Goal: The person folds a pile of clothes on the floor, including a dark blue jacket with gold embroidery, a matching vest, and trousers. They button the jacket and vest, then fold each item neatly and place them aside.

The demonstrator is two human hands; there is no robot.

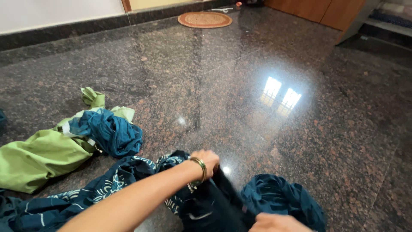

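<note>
Gripping the dark blue printed garment spread on the granite floor, the left hand has fingers clenched in cloth, seemingly to straighten it; the right hand touches it, grip unclear.

head view: worn on head | faced down and forward across granite floor | hands close at bottom edge | far wall at top

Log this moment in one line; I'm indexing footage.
left hand: gripping dark blue printed garment | right hand: on same garment | green cloth: left, on floor
</note>
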